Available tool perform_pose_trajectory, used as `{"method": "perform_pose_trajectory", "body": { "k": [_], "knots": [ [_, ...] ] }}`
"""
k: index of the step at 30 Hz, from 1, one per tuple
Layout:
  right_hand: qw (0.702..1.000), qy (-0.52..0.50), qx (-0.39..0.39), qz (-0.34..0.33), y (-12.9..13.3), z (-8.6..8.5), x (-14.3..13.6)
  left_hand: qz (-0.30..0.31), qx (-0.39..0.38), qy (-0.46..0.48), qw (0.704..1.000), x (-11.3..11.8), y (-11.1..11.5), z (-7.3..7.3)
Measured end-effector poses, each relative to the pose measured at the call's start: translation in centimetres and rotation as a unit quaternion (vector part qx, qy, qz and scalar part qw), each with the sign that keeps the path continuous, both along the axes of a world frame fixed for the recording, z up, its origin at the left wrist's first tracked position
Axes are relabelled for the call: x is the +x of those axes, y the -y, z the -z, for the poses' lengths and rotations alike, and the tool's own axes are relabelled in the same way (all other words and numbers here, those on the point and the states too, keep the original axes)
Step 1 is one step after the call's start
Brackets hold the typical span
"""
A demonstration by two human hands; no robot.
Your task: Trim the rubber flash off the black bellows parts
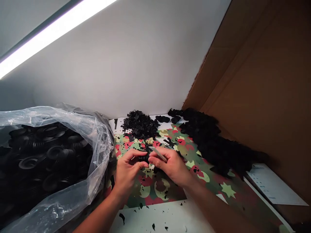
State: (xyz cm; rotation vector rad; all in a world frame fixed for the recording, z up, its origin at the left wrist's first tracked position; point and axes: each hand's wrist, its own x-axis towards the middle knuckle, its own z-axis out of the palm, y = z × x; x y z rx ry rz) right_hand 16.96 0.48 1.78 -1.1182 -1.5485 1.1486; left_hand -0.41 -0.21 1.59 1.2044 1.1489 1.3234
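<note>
Between thumb and fingers, my left hand (130, 170) holds a small black ribbed rubber part (143, 158) over the middle of the table. My right hand (170, 163) is closed around a thin, pale, pointed tool (159, 153), its tip beside the part. The fingertips of both hands almost meet and partly hide the part. Beneath them lies a camouflage-patterned sheet (145, 191) sprinkled with black scraps. On the left, a clear plastic bag (97, 161) is filled with black ribbed rubber parts (55, 152).
Behind the hands is a heap of black shavings (141, 124). A long dark pile (206, 139) runs along the right, beside a cardboard wall (262, 81). A printed paper (274, 184) lies at the right. A lit tube (53, 32) crosses the upper left.
</note>
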Motion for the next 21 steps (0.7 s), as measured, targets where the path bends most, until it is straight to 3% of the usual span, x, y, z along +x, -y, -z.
{"method": "perform_pose_trajectory", "body": {
  "k": [4,9,15,18,21],
  "knots": [
    [0.996,-0.063,-0.068,-0.014,0.4,-0.4,-0.7,0.007,-0.022,0.039,0.999,0.1,-0.3,0.3],
    [0.989,-0.116,-0.093,-0.010,0.5,-0.8,-0.5,0.025,-0.042,0.115,0.992,0.2,-0.3,0.4],
    [0.988,-0.120,-0.098,-0.023,0.6,-0.6,-0.4,0.021,-0.051,0.118,0.991,0.2,-0.1,0.5],
    [0.991,-0.107,-0.082,-0.021,0.2,0.1,-0.3,0.038,-0.071,0.171,0.982,0.0,-0.4,0.6],
    [0.993,-0.105,-0.055,0.028,-0.5,0.6,0.0,0.061,-0.106,0.239,0.963,-0.1,-0.6,0.4]
  ]
}}
